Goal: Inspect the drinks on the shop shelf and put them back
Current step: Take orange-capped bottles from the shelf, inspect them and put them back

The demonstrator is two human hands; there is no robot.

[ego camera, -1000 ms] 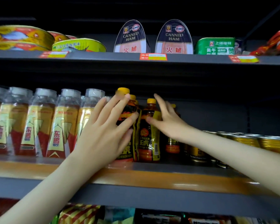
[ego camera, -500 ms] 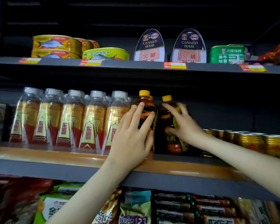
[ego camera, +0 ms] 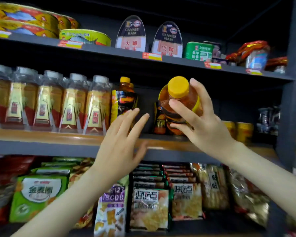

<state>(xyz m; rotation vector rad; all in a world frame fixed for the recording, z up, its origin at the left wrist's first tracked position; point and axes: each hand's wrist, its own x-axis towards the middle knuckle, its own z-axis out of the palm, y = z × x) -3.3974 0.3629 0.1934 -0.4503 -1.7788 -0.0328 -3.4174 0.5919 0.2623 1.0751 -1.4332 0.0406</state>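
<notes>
Where the two bare forearms reach up from the bottom of the view, snack packets fill the lowest shelf beneath them, packed edge to edge. Above the packets, the left hand hangs in front of the grey front edge of the middle shelf, its fingers straight and spread, holding nothing; its fingertips lie by a dark-labelled bottle, and I cannot tell if they touch it. The right hand wraps its fingers and thumb round an orange drink bottle, which tilts with its yellow cap towards the viewer, low over the front of the middle shelf; whether its base meets the board is hidden. Between this bottle and the dark-labelled one a bare dark gap stays free on the shelf. Another small bottle stands just behind the held one. Clear-capped bottles crowd the left of the shelf, and gold cans stand at the right, near the upright post. On the top shelf stand ham tins and fish tins.
</notes>
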